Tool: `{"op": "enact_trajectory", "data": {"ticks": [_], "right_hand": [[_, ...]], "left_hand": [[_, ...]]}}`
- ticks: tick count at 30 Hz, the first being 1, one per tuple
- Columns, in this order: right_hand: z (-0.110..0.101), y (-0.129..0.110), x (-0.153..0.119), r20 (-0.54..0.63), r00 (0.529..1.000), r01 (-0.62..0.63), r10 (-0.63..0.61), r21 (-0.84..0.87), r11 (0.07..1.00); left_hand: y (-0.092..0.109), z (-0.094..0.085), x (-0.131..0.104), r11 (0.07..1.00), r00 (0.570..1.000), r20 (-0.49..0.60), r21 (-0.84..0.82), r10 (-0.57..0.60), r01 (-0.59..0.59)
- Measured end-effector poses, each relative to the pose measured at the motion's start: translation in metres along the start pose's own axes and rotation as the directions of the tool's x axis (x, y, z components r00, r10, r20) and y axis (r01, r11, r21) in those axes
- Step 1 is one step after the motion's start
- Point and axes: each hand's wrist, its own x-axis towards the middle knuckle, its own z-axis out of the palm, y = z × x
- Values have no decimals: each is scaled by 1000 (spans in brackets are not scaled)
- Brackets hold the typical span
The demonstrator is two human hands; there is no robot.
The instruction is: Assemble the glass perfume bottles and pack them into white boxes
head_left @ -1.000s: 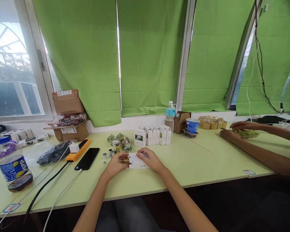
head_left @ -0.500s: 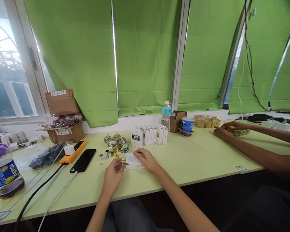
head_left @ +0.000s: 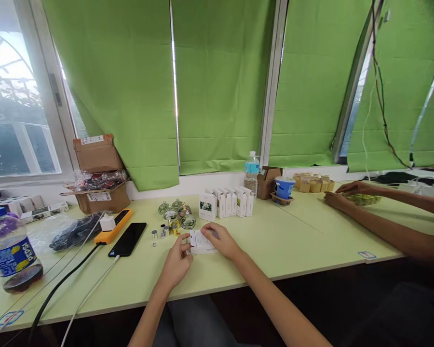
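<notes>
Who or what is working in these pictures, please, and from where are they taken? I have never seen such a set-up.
There is no machine: a person works with two bare hands. One camera, worn on this person's head, looks forward and down, giving every picture. The right hand holds a small white cardboard box with printed text; the left hand has its fingers at the box's left end, and whether they grip anything is hard to tell. On the pale yellow-green table, farther back, stand rounded greenish glass bottles, small shiny cylinders and a row of upright white cardboard boxes. Left of these lie a flat black phone and an orange plastic power strip. The bare arms at the far right belong to another person.
</notes>
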Motion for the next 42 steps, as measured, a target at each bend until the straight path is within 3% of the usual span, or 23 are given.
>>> {"op": "enact_trajectory", "data": {"ticks": [5, 8, 12, 17, 24, 28, 31, 33, 39, 42], "right_hand": [[-1, 1, -1, 32, 999, -1, 3, -46, 999], [0, 0, -2, 49, 999, 24, -15, -182, 983], [4, -12, -4, 126, 986, 154, -108, -454, 877], [10, -24, -8, 253, 959, 250, -129, -540, 804], [22, -28, -12, 161, 982, 179, -104, -578, 796], [19, -25, -10, 21, 997, 73, -72, -480, 874], [14, -21, -9, -157, 987, -7, -37, -273, 962], [13, -19, -9, -223, 974, 8, -33, -114, 993], [23, -31, -11, -87, 993, 93, -74, 244, 965], [35, -44, -17, -64, 992, 124, -108, 361, 924]], "left_hand": [[-6, -1, 2, 1000, 999, 42, -6, -15, 15], [-8, -2, 1, 1000, 999, 47, 21, -8, 7], [-5, -2, -2, 998, 999, 33, 51, 20, -21], [1, -4, -7, 997, 1000, -6, 79, 25, -25], [0, -7, -11, 997, 998, -35, 60, 60, -58], [2, -7, -13, 996, 984, -161, 62, 73, -64], [8, -5, -14, 994, 967, -243, 92, 75, -55], [13, -3, -15, 995, 964, -255, 86, 73, -52], [27, 2, -22, 979, 976, -93, -23, 199, -201], [30, -1, -26, 957, 945, -158, -2, 285, -289]]}}
